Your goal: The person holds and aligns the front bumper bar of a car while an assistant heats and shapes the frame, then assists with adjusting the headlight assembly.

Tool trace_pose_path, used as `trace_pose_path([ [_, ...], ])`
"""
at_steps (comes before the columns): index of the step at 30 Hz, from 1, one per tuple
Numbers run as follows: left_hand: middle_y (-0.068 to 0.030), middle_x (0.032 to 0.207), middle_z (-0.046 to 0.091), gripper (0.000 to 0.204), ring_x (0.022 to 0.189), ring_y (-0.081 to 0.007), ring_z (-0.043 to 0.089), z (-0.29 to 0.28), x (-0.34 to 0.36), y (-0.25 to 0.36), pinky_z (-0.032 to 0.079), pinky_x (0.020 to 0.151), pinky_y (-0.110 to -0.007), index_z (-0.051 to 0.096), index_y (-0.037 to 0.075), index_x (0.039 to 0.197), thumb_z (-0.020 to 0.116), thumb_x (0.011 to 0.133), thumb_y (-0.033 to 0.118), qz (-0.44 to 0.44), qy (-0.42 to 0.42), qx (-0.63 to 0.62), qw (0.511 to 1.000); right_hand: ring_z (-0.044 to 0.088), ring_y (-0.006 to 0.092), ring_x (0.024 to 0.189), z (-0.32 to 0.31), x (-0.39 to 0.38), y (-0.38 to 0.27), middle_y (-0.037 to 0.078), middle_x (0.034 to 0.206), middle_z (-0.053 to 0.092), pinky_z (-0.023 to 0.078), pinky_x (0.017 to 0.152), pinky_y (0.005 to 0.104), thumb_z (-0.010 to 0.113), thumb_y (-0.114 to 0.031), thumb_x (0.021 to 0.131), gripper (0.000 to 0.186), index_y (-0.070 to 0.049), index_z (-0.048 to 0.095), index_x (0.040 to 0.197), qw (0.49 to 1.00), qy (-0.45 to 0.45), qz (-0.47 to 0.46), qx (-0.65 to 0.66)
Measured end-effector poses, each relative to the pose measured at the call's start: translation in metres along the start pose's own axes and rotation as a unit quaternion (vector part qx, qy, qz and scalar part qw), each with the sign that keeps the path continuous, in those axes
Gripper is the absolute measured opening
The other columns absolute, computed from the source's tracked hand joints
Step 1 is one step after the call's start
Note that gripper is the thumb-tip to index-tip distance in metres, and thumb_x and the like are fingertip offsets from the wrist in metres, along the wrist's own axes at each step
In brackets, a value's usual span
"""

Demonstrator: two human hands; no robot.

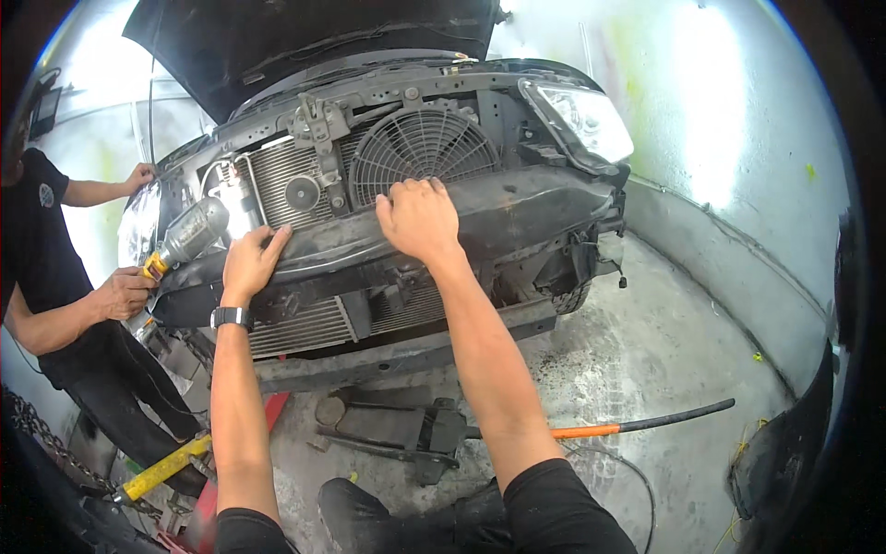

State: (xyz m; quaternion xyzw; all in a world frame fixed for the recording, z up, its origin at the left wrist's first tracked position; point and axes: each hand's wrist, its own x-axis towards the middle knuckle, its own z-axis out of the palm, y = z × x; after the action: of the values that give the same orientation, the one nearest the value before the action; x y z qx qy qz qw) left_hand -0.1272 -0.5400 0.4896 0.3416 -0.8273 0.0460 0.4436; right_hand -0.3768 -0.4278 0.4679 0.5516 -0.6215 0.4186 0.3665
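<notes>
A long dark bumper beam (526, 208) spans the front of a car whose front cover is off. My left hand (249, 261) grips the beam's upper edge left of the middle, thumb toward the right; a watch (231, 318) is on that wrist. Nearer the middle, my right hand (422, 219) has its fingers curled over the same edge, in front of the round fan grille (420, 138); its fingertips are partly hidden. At the left, a co-worker's hand (123, 294) holds a grey and yellow power tool (194, 231) close to the beam's left end.
Above is the raised hood (305, 37); a headlight (586, 120) sits at the right. On the floor lies a floor jack (397, 429) with an orange and black handle (591, 431). A red and yellow frame tool (166, 466) and a chain (37, 425) are at lower left.
</notes>
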Motion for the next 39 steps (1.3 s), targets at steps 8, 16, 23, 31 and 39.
trace_pose_path([
  [8,-0.028,0.073,0.059,0.057,0.075,-0.0461,0.058,-0.007,-0.004,-0.003,0.044,0.066,-0.047,0.063,-0.003,0.078,0.058,0.089,0.053,-0.017,-0.009,-0.013,1.0,0.062,0.0361,0.098,0.002,-0.001,-0.006,0.021,0.094,0.067,0.037,0.105,0.0496,0.049,-0.031,0.092,0.037,0.002,0.067,0.088,1.0,-0.001,-0.003,0.006],
  [16,-0.0253,0.075,0.063,0.056,0.077,-0.0427,0.062,0.0,-0.001,-0.006,0.046,0.069,-0.047,0.065,-0.003,0.077,0.058,0.088,0.052,0.001,0.003,0.013,1.0,0.063,0.0363,0.094,-0.001,-0.001,-0.003,0.02,0.091,0.068,0.041,0.099,0.0495,0.049,-0.032,0.092,0.039,0.001,0.068,0.085,1.0,0.013,-0.01,-0.001],
  [23,-0.0236,0.08,0.066,0.059,0.08,-0.0413,0.065,0.002,0.003,-0.01,0.049,0.07,-0.046,0.07,0.001,0.088,0.057,0.087,0.058,-0.023,-0.021,0.037,0.999,0.064,0.0351,0.09,-0.007,0.003,-0.007,0.019,0.09,0.068,0.046,0.086,0.0494,0.05,-0.034,0.093,0.039,0.0,0.068,0.085,1.0,-0.027,0.007,-0.014],
  [31,-0.0182,0.091,0.07,0.057,0.092,-0.0357,0.064,-0.008,-0.006,-0.018,0.042,0.092,-0.044,0.074,0.007,0.091,0.052,0.089,0.06,0.016,-0.02,0.031,0.999,0.059,0.0371,0.095,-0.005,0.003,-0.017,0.018,0.09,0.065,0.04,0.097,0.0498,0.047,-0.031,0.096,0.035,-0.002,0.061,0.084,0.998,-0.034,-0.025,-0.041],
  [39,-0.0201,0.082,0.068,0.061,0.082,-0.0375,0.063,-0.002,-0.007,-0.02,0.044,0.082,-0.045,0.071,0.004,0.085,0.05,0.089,0.062,0.041,0.011,0.033,0.999,0.059,0.0377,0.092,-0.001,0.0,-0.007,0.019,0.089,0.064,0.041,0.094,0.0477,0.048,-0.03,0.095,0.033,-0.001,0.06,0.083,0.998,-0.015,-0.037,-0.045],
])
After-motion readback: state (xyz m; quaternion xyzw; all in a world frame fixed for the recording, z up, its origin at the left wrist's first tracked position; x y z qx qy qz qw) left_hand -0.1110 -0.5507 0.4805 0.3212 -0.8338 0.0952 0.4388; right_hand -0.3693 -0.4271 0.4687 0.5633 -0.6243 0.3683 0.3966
